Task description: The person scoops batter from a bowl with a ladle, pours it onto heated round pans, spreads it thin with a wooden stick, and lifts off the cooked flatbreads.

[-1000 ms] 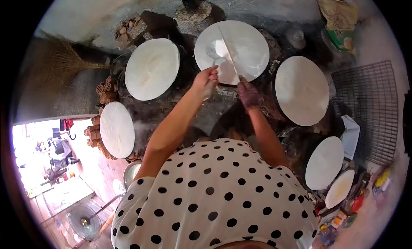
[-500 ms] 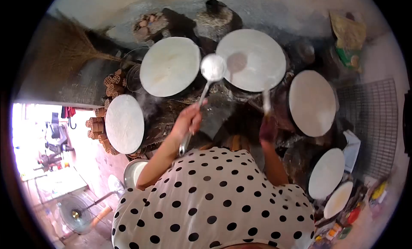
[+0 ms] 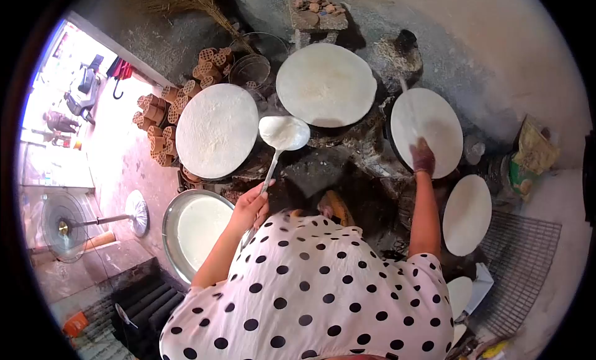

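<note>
My left hand (image 3: pixel 250 206) is closed round the handle of a ladle (image 3: pixel 284 134) whose bowl holds white liquid. The bowl is just below the upper middle round white disc (image 3: pixel 326 83). My right hand (image 3: pixel 423 156), dark and perhaps gloved, is closed on a long thin stick (image 3: pixel 408 99), blurred by motion, above the right round white disc (image 3: pixel 434 127). A big metal basin (image 3: pixel 202 226) of white liquid stands beside my left forearm. Another white disc (image 3: pixel 217 130) is at the left.
Perforated brown cylinders (image 3: pixel 208 68) are stacked at the upper left near wire rings. A broom (image 3: pixel 217 15) leans above them. Another white disc (image 3: pixel 467 215) and a wire rack (image 3: pixel 518 267) are at the right. A fan (image 3: pixel 64 227) stands far left.
The view has swung left, bringing the basin into fuller sight. My left hand has moved away from the right disc with the filled ladle. My right hand has returned over that disc with the stick.
</note>
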Tool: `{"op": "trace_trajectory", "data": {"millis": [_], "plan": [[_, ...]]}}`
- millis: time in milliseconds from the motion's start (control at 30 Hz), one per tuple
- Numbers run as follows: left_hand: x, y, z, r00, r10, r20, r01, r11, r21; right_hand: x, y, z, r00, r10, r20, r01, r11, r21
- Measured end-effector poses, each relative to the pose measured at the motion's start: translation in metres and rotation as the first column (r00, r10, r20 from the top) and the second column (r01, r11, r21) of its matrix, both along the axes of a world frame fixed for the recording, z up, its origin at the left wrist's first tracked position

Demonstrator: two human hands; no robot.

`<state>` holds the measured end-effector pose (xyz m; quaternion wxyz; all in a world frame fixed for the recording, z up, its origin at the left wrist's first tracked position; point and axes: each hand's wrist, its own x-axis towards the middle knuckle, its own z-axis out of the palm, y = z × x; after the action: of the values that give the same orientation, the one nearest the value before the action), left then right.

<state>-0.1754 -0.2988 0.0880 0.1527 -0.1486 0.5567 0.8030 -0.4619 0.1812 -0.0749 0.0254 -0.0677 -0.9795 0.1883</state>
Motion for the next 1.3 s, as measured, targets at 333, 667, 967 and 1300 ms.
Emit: {"op": "trace_trajectory", "data": {"millis": [333, 667, 967, 1300], "plan": [[-0.023, 0.012, 0.015, 0.926, 0.330, 0.182, -0.360, 0.917, 0.172, -0.221, -0.153, 0.005, 0.977, -0.054, 0.208, 0.081, 0.989, -0.121], [-0.053, 0.035, 0.003, 0.720, 0.525, 0.454, -0.664, 0.710, 0.233, -0.330, -0.221, -0.022, 0.810, 0.559, 0.176, -0.586, 0.766, 0.263], [-0.029, 0.034, -0.003, 0.659, 0.648, 0.381, -0.745, 0.630, 0.217, -0.292, -0.236, 0.143, 0.775, 0.629, -0.064, -0.625, 0.746, -0.231], [0.010, 0.022, -0.014, 0.788, 0.536, 0.303, -0.603, 0.772, 0.202, -0.158, -0.120, -0.065, 0.970, -0.105, 0.220, 0.208, 0.828, -0.521]]}}
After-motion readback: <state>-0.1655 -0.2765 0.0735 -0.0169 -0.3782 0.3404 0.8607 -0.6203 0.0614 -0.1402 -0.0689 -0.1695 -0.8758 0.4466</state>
